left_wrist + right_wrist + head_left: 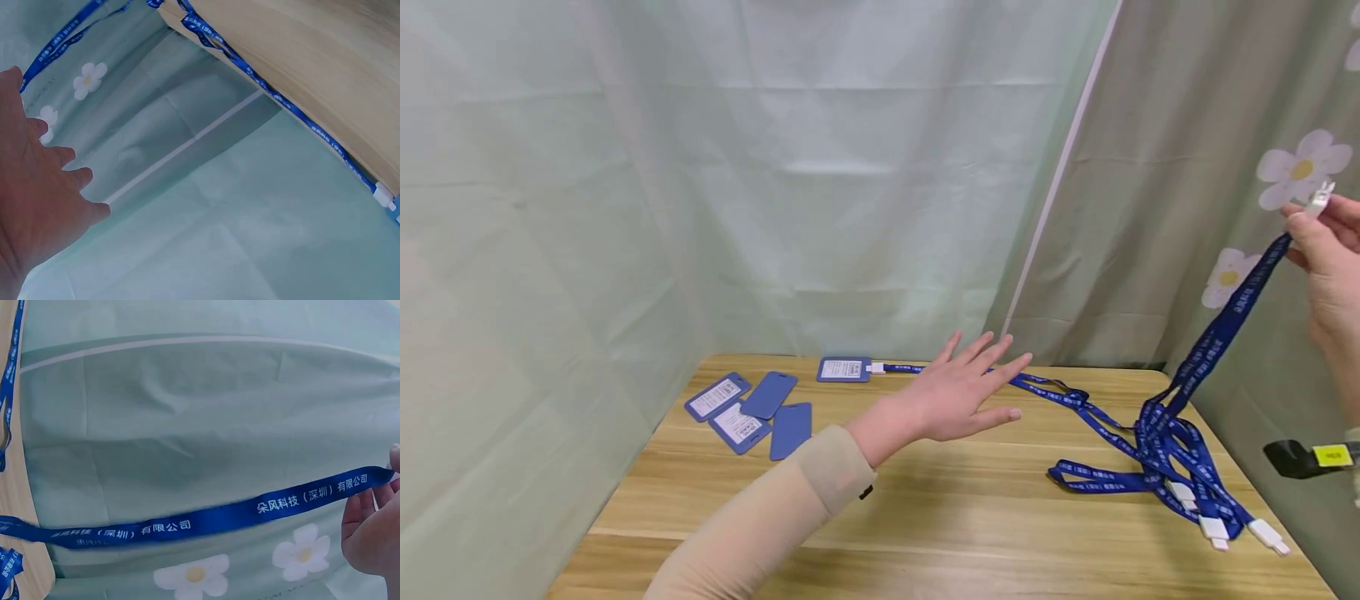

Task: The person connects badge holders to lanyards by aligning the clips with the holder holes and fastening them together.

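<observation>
My right hand (pixel 1333 258) pinches the white clip (pixel 1319 198) of a blue lanyard (pixel 1232 308), raised at the far right. White lettering runs along its strap (pixel 231 519) in the right wrist view. The strap slants down to a pile of blue lanyards (pixel 1165 450) with several white clips at the table's right end. My left hand (pixel 962 392), fingers spread and holding nothing, hovers over the middle of the table. Behind it, a blue badge holder (pixel 844 370) lies joined by a white clip (pixel 877 367) to another lanyard, partly hidden by that hand.
Several loose blue badge holders (pixel 791 431) lie at the table's left end, some overlapping, some showing white cards. The wooden table (pixel 925 533) meets pale green curtains (pixel 850 208) at its back and sides. A dark strap with a yellow label (pixel 1332 455) is at my right wrist.
</observation>
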{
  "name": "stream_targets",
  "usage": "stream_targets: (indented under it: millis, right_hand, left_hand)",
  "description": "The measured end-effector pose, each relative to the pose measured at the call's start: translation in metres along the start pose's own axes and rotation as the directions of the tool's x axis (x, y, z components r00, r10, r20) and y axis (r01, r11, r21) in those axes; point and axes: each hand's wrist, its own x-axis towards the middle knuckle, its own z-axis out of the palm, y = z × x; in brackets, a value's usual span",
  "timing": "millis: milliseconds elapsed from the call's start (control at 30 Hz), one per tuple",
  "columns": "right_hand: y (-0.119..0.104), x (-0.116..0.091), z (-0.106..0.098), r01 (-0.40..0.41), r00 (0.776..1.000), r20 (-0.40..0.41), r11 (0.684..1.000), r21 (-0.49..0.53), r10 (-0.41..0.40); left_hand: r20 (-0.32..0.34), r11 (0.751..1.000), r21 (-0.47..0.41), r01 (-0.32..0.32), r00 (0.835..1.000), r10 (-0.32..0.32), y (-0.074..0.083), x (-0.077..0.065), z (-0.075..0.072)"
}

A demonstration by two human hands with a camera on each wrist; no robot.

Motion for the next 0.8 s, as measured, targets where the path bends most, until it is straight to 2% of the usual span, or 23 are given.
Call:
stream_targets:
  millis: [67, 167, 200, 267, 333, 367, 400, 500, 567, 600, 700, 800]
  right_hand:
    - [0.002, -0.001, 0.002, -0.003, 1.000, 0.016, 1.000, -0.014, 0.003]
    - [0.009, -0.007, 0.004, -0.019, 0.997, 0.065, 0.984, -0.177, 0.031]
    - [0.013, -0.010, 0.004, -0.026, 0.996, 0.079, 0.968, -0.251, 0.047]
    - [0.025, -0.017, 0.003, -0.030, 0.989, 0.120, 0.917, -0.399, 0.084]
    - [0.040, -0.026, 0.002, -0.011, 0.978, 0.166, 0.833, -0.554, 0.124]
    - [0.050, -0.031, 0.001, -0.009, 0.970, 0.192, 0.809, -0.588, 0.150]
    - [0.059, -0.037, 0.001, 0.008, 0.961, 0.217, 0.764, -0.645, 0.173]
    - [0.090, -0.054, 0.005, 0.055, 0.918, 0.307, 0.686, -0.726, 0.251]
    - [0.111, -0.067, 0.009, 0.078, 0.879, 0.364, 0.659, -0.748, 0.308]
    - [0.122, -0.073, 0.012, 0.090, 0.857, 0.393, 0.653, -0.752, 0.334]
    - [0.155, -0.094, 0.023, 0.112, 0.781, 0.478, 0.664, -0.739, 0.401]
    - [0.184, -0.115, 0.035, 0.125, 0.710, 0.532, 0.661, -0.740, 0.461]
  left_hand:
    - [0.011, 1.000, 0.003, 0.002, 1.000, -0.002, -0.001, -0.001, 0.001]
    - [0.042, 1.000, 0.013, 0.007, 0.999, -0.008, -0.004, -0.006, 0.011]
    - [0.054, 1.000, 0.014, 0.011, 0.998, -0.011, -0.005, -0.008, 0.016]
    - [0.078, 1.000, 0.018, 0.023, 0.997, -0.025, -0.009, -0.013, 0.027]
    - [0.104, 0.999, 0.008, 0.044, 0.994, -0.044, -0.014, -0.020, 0.040]
    - [0.118, 0.998, -0.002, 0.059, 0.991, -0.059, -0.017, -0.023, 0.046]
    - [0.132, 0.997, -0.006, 0.073, 0.989, -0.072, -0.020, -0.026, 0.052]
    - [0.164, 0.992, -0.027, 0.124, 0.979, -0.118, -0.030, -0.035, 0.071]
    - [0.181, 0.987, -0.043, 0.155, 0.973, -0.145, -0.036, -0.039, 0.083]
    - [0.188, 0.985, -0.050, 0.167, 0.970, -0.155, -0.039, -0.041, 0.089]
    - [0.213, 0.977, -0.078, 0.199, 0.961, -0.179, -0.046, -0.046, 0.102]
    - [0.239, 0.968, -0.095, 0.233, 0.949, -0.205, -0.052, -0.053, 0.114]
